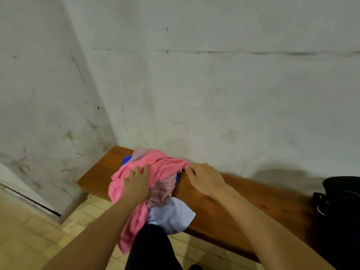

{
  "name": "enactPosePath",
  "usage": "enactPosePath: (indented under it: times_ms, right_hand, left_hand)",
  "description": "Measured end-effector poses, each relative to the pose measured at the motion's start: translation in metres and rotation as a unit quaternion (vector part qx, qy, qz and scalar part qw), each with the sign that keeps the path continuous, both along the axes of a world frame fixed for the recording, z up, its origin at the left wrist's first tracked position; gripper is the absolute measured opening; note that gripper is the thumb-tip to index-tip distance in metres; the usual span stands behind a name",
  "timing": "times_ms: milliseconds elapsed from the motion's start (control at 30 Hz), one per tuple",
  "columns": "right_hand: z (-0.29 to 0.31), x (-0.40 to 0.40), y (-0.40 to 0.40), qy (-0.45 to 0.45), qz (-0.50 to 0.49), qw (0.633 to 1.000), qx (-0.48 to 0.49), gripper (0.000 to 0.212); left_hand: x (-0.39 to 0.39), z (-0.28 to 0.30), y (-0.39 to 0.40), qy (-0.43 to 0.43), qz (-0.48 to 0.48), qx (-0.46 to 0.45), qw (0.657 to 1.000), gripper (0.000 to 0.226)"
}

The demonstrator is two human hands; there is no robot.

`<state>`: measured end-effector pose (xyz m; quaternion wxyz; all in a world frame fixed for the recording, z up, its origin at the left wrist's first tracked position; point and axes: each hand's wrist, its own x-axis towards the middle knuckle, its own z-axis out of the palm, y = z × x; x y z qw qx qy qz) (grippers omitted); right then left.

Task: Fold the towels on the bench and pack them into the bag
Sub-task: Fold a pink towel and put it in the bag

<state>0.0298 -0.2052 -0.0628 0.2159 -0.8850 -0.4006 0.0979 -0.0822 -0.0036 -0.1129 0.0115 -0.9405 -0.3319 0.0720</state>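
Left hand: the left hand [136, 184] lies flat on the pink towel [159, 166]. Its fingers are spread and fairly straight. It presses down on the heap and grips nothing.

Right hand: the right hand [204, 180] is at the right edge of the heap. Its fingertips touch the tip of the pink towel, with the fingers bent a little. Whether they pinch the cloth or only touch it cannot be told. The heel of this hand rests on the bench [233, 207].

Towels: they lie in one messy heap under and between the two hands, near the left end of the bench. None is folded.

Count of towels: four colours show. There is one pink towel on top, one speckled pink towel [163, 191] under it, one pale blue towel [171, 215] at the front, and one bright blue towel [127, 159] peeking out at the back.

Count of hands: two, both bare.

Bag: one black bag [341, 211] sits on the right end of the bench, well apart from the heap. It is cut off by the edge of the view.

Edges: the pink towel hangs over the front edge of the bench, down beside a dark trouser leg [150, 250]. The pale blue towel also sticks out over the front edge. The back of the heap is near the wall [214, 84].

Open room: bare wood shows between the right hand and the bag. A short bare bit of bench shows to the left of the heap. The tiled floor [29, 230] lies below on the left.
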Motion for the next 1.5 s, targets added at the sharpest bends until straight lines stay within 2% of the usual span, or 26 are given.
enactPosePath:
  times_ms: [233, 333, 467, 567, 667, 700, 800, 833, 933, 1000, 1033, 1100, 1200, 1233, 1300, 1333, 1400, 1500]
  right_hand:
    - [-0.003, -0.006, 0.01, 0.008, 0.004, 1.0, -0.018, 0.035]
    - [-0.006, -0.007, 0.011, 0.022, 0.0, 1.0, -0.015, 0.039]
    - [-0.004, -0.009, 0.01, 0.035, -0.001, 0.999, -0.014, 0.042]
    - [-0.001, -0.01, 0.012, 0.048, -0.006, 0.999, 0.012, 0.045]
    - [0.0, -0.01, 0.013, 0.075, -0.002, 0.996, 0.038, 0.044]
    - [0.0, -0.01, 0.013, 0.081, -0.001, 0.996, 0.044, 0.044]
    - [-0.003, -0.009, 0.015, 0.108, 0.003, 0.992, 0.059, 0.04]
    - [-0.005, -0.009, 0.015, 0.119, 0.004, 0.991, 0.063, 0.038]
    - [-0.01, -0.012, 0.013, 0.143, 0.003, 0.988, 0.054, 0.031]
    - [-0.012, -0.016, 0.011, 0.156, 0.014, 0.987, 0.036, 0.027]
    - [-0.014, -0.017, 0.01, 0.166, 0.02, 0.985, 0.029, 0.027]
    - [-0.017, -0.018, 0.008, 0.184, 0.034, 0.982, 0.018, 0.026]
    - [-0.021, -0.017, 0.008, 0.202, 0.039, 0.979, 0.005, 0.028]
    - [-0.023, -0.017, 0.008, 0.206, 0.038, 0.978, 0.001, 0.029]
    - [-0.026, -0.014, 0.009, 0.209, 0.04, 0.977, -0.002, 0.03]
    - [-0.028, -0.013, 0.01, 0.21, 0.04, 0.977, -0.004, 0.03]
    - [-0.029, -0.012, 0.011, 0.208, 0.039, 0.977, -0.002, 0.03]
    - [-0.026, -0.016, 0.012, 0.202, 0.041, 0.978, -0.003, 0.03]
  left_hand:
    - [0.009, 0.007, 0.012, -0.033, 0.034, -0.054, 0.997, 0.045]
    - [0.015, 0.017, 0.023, -0.084, 0.049, -0.127, 0.987, 0.033]
    - [0.021, 0.041, 0.017, -0.2, 0.114, -0.242, 0.943, 0.035]
    - [0.028, 0.056, 0.01, -0.294, 0.161, -0.319, 0.887, 0.03]
    - [0.037, 0.067, 0.002, -0.324, 0.163, -0.38, 0.851, 0.031]
    - [0.039, 0.071, 0.0, -0.327, 0.159, -0.382, 0.849, 0.031]
    - [0.039, 0.079, -0.008, -0.329, 0.092, -0.38, 0.859, 0.026]
    - [0.038, 0.078, -0.009, -0.307, 0.054, -0.384, 0.869, 0.032]
    - [0.029, 0.075, -0.019, -0.142, -0.032, -0.395, 0.907, 0.038]
    - [0.028, 0.06, -0.015, -0.096, -0.032, -0.402, 0.91, 0.033]
    - [0.03, 0.05, -0.007, -0.109, -0.027, -0.375, 0.92, 0.027]
    - [0.03, 0.037, 0.01, -0.125, -0.013, -0.267, 0.956, 0.014]
    - [0.029, 0.017, 0.039, -0.079, 0.01, -0.151, 0.985, 0.051]
    - [0.026, 0.015, 0.042, -0.083, 0.008, -0.152, 0.985, 0.06]
    - [0.022, 0.021, 0.036, -0.103, 0.018, -0.215, 0.971, 0.061]
    - [0.022, 0.02, 0.034, -0.115, 0.028, -0.246, 0.962, 0.054]
    - [0.023, 0.017, 0.032, -0.163, 0.041, -0.27, 0.948, 0.025]
    - [0.029, 0.011, 0.031, -0.261, 0.073, -0.265, 0.925, 0.038]
